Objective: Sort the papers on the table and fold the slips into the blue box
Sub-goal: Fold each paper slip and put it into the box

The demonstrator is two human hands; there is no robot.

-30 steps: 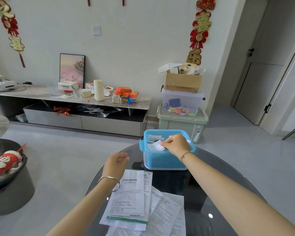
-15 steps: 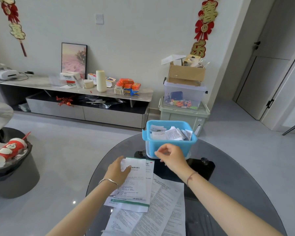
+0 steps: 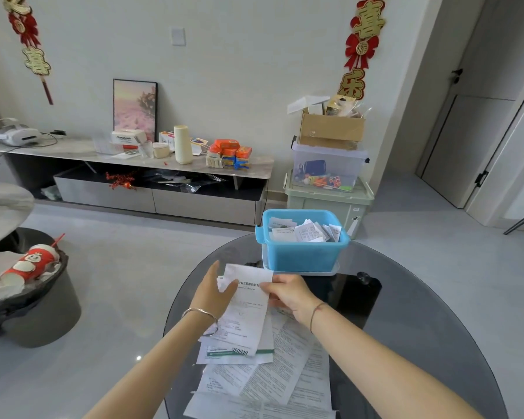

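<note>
White paper, long and thin — that is the slip (image 3: 248, 309) both hands hold just over the pile of papers (image 3: 273, 382) on the glass table (image 3: 406, 328). The left hand (image 3: 214, 294) pinches its top left corner, thumb on top. The right hand (image 3: 288, 293) curls its fingers on the top right edge. The slip's long side runs from the person out toward the blue box (image 3: 300, 257). The box sits just past the far end, a bit to the right — closer to the right hand. A fold would likely bring the near end up to the far end.
</note>
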